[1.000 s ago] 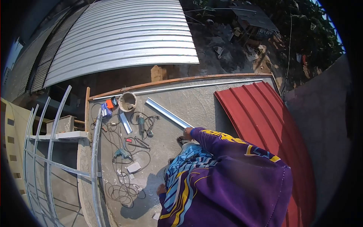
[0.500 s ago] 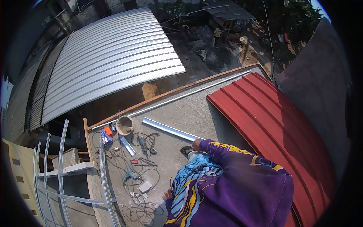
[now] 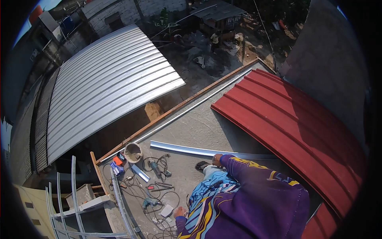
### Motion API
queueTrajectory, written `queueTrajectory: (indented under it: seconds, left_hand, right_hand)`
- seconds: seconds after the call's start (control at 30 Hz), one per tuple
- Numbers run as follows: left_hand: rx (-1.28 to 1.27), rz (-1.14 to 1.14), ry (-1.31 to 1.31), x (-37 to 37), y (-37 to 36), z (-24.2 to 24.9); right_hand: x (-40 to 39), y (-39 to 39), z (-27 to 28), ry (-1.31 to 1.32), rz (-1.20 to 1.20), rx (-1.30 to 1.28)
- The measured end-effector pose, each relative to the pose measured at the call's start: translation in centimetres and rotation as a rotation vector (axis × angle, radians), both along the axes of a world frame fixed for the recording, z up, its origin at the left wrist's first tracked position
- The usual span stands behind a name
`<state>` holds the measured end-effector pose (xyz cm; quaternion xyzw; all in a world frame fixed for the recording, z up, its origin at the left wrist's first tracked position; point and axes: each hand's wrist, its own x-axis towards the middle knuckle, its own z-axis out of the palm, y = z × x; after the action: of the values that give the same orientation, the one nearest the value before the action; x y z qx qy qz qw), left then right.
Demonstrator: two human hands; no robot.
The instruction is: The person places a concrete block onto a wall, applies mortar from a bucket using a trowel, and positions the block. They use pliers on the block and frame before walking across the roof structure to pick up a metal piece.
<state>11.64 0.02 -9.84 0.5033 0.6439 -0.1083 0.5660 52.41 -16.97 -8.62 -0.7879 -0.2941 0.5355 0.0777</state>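
Note:
My right hand (image 3: 217, 160) is closed on the near edge of a long silvery metal channel (image 3: 183, 149). The channel lies across the grey concrete slab, and its right part runs into the shadow by the red roofing sheet (image 3: 254, 103). Just below that hand a dark sandal (image 3: 201, 165) shows on my foot. My left hand (image 3: 180, 211) is low beside my body, fingers curled; what they hold, if anything, is too small to make out. Close to it are a white block-shaped piece (image 3: 166, 210) and a teal power drill (image 3: 150, 203).
An angle grinder (image 3: 156, 169), tangled cables, a short channel piece (image 3: 140, 173) and a bucket (image 3: 133, 152) stand or lie on the slab. A wooden board (image 3: 187, 101) edges it above a drop. Metal framing (image 3: 77, 199) is at lower left; corrugated roofing (image 3: 111, 87) lies beyond.
The view has shifted, so most things sit lower in it. More of the metal channel shows to the right of my right hand, which stays at it. My left hand remains low.

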Motion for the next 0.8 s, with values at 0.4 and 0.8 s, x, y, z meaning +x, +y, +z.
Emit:
queueTrajectory:
  seconds: [0.4,0.8]
  left_hand:
    - [-0.010,0.103,-0.166,0.6,1.4,-1.3]
    - [0.545,-0.454,-0.207,-7.9,0.5,-14.8]
  right_hand:
    - [-0.1,0.2,-0.6,-0.050,-0.092,-0.016]
    - [0.4,1.1,1.3,-0.018,-0.055,-0.097]
